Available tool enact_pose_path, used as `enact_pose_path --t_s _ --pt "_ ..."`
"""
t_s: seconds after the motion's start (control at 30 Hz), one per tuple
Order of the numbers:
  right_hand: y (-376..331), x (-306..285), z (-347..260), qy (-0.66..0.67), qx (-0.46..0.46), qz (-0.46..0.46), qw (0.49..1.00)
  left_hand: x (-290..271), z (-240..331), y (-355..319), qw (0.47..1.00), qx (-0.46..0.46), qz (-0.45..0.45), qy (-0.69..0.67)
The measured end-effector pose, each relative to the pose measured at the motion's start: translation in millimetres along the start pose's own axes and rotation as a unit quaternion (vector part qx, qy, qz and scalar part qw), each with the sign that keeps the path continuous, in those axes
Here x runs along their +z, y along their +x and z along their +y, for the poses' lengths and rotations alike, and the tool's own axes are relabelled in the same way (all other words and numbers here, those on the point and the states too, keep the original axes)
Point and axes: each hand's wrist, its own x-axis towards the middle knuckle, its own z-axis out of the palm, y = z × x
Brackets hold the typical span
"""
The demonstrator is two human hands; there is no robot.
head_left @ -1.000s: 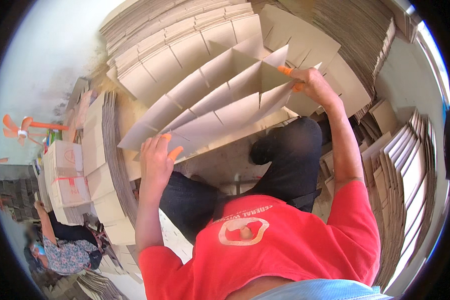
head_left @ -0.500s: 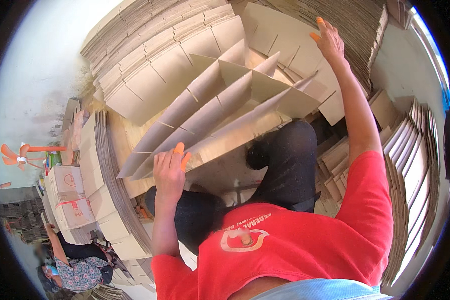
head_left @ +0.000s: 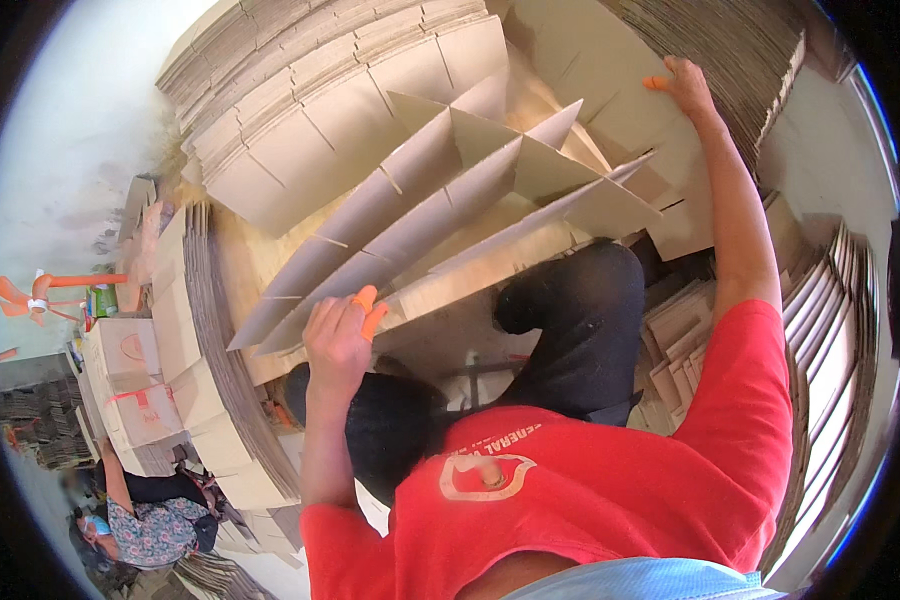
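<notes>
A partly joined cardboard divider [head_left: 450, 190], made of slotted strips crossing one another, stands tilted on the wooden worktop in front of me. My left hand [head_left: 338, 338] is closed at the near end of its long strips, gripping the edge of one. Orange covers sit on some of my fingertips. Out to the far right, my right hand [head_left: 688, 90] has its fingers curled at the outer edge of a flat slotted cardboard sheet [head_left: 620, 90]. That sheet lies beside the divider's far end; the fingers partly hide the contact.
Tall stacks of slotted cardboard [head_left: 320, 110] fill the back left, with another stack [head_left: 225, 370] at my left. More cardboard stands at the right [head_left: 820, 350]. An orange fan [head_left: 38, 298], taped carton [head_left: 135, 385] and another person [head_left: 155, 525] are further left.
My right hand has come down slightly, and its spread fingers have drawn together at the sheet's edge. My left hand stays on the divider. The whole view has shifted a little.
</notes>
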Motion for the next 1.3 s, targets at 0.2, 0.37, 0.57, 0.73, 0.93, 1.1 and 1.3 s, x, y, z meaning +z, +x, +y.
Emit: enact_pose_path --t_s 0.2,0.37,0.57,0.73,0.93,1.1,1.3 --pt "-22 -25 -6 0.126 0.055 0.068 0.988 0 5 -1 1.000 0.008 0.016 -0.004" --pt "-37 -70 -46 0.153 -0.054 0.250 0.954 -2 6 -7 1.000 0.013 0.012 0.014" --pt "-128 -193 -169 0.382 -0.147 0.213 0.887 -3 5 -13 0.999 -0.007 0.007 -0.033" --pt "-186 -202 -221 0.355 -0.138 0.067 0.922 -2 5 -17 0.999 -0.003 0.013 -0.047" --pt "-186 -160 -195 0.299 -0.233 0.005 0.926 -5 14 -20 0.999 0.002 0.015 -0.040" --pt "-191 -157 -198 0.284 -0.229 0.042 0.930 -3 10 -22 0.999 0.001 0.000 -0.046" --pt "-192 -144 -199 0.242 -0.295 0.028 0.924 -7 11 -22 0.998 -0.012 -0.020 -0.054"
